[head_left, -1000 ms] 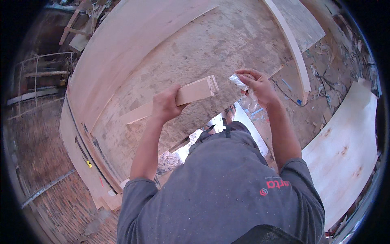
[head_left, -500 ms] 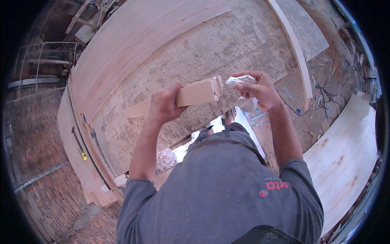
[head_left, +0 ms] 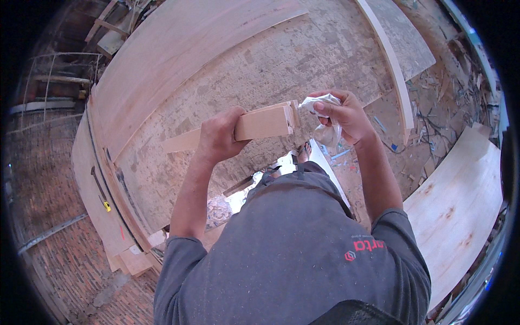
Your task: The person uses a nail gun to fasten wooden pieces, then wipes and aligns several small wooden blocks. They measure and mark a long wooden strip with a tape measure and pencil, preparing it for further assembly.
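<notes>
Both hands of the person are apart from each other, and each one is closed on something. The bundle of wooden strips point(head_left: 265, 123) is in the left hand point(head_left: 219, 135), whose fingers are wrapped firmly around it. The strips lie flat one against another, with their near ends facing the right hand point(head_left: 349, 116), and a longer piece comes out on the left side of the fist. Just to the right of the bundle, the right hand pinches a thin white plastic bag point(head_left: 328, 134), crumpled and hanging down a little. Its edge is very close to the strip ends; I cannot tell if they touch.

Under the bundle is the counter point(head_left: 260, 67), a wide board with a worn, stained surface. I cannot tell if the left end of the bundle rests on it. Beyond the bundle, up and to the left, lies a pinkish plywood sheet point(head_left: 179, 54). To the right of the bundle, farther up, is a long pale beam point(head_left: 387, 62). Well apart from the bundle, at its lower left, there are a dark long tool point(head_left: 98, 183) and a small yellow object point(head_left: 106, 206).
</notes>
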`<state>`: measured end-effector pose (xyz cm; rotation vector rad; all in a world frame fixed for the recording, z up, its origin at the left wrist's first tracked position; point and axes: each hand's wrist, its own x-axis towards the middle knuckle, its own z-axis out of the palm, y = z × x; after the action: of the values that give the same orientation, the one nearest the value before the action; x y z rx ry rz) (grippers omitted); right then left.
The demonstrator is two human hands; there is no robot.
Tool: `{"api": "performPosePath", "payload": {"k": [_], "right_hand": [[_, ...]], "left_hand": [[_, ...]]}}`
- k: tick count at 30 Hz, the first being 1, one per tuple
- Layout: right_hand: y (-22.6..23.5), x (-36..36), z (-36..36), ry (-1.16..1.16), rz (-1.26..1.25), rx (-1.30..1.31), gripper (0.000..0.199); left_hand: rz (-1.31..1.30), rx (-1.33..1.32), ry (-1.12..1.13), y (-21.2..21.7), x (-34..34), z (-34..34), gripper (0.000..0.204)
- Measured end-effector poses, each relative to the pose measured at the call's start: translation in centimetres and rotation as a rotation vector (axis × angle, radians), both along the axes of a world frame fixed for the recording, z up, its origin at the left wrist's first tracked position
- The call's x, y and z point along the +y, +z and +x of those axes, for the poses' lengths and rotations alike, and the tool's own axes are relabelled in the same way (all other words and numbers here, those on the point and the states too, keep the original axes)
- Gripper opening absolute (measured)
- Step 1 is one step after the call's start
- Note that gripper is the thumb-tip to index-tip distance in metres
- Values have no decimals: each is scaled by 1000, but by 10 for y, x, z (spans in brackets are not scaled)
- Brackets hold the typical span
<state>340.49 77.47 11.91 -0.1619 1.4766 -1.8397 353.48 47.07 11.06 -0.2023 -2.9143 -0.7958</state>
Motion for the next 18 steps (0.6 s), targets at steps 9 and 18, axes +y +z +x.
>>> {"api": "performPosePath", "payload": {"k": [9,18], "right_hand": [[7,-3,-2,43,113,171,38],[10,-4,-10,92,177,259,33]], "left_hand": [[3,-1,-17,0,0,1,47],[11,-42,10,-1,2,2,45]]}}
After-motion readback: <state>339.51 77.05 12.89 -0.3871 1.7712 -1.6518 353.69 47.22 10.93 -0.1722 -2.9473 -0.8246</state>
